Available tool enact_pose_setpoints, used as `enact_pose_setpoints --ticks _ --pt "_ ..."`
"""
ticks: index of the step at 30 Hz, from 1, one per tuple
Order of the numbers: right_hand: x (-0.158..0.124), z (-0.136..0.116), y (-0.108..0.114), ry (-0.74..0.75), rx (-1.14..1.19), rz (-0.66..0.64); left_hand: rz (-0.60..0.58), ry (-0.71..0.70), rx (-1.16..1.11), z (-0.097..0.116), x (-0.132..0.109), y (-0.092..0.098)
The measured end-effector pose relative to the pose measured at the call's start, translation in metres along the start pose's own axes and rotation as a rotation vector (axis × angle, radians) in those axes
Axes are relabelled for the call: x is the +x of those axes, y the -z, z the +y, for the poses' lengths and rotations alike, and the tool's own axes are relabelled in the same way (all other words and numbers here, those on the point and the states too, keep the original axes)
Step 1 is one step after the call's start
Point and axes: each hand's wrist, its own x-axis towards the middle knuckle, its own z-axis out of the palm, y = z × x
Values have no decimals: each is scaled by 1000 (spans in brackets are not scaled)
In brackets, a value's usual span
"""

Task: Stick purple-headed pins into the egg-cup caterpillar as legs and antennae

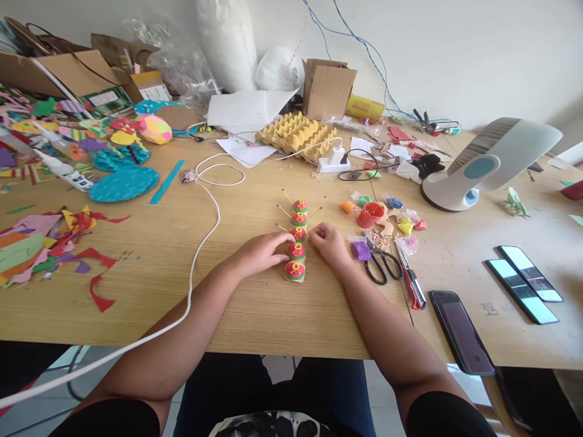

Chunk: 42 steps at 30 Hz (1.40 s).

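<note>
A strip of egg-carton cups point(296, 250) runs away from me across the table, several bumps painted red and green with yellow loops on top. Thin sticks with purple ball tips point(283, 210) poke out from both sides of its far half. My left hand point(262, 254) grips the strip's left side, fingers and thumb against the middle cups. On the other side, my right hand point(331, 243) pinches a thin stick with a purple tip point(321, 229) close to the strip. Its lower end is hidden by the fingers.
Right of my hands lie scissors point(385, 264), a utility knife point(413, 282), a red cup point(370, 215), clay packets and phones point(462, 331). A white fan point(483, 164) stands behind them. A white cable point(194, 267) crosses my left forearm; paper scraps point(50, 243) lie left.
</note>
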Motion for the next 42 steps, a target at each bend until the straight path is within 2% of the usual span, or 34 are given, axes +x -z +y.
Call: enact_pose_setpoints --ticks 9,30,42 --pt "-4 -2 4 -3 46 -2 12 -62 2 -3 0 -2" --pt "-5 -2 6 18 220 -97 9 -66 -9 -3 0 -2" --pt "-4 0 5 39 227 -93 9 -55 -7 -2 0 -2"
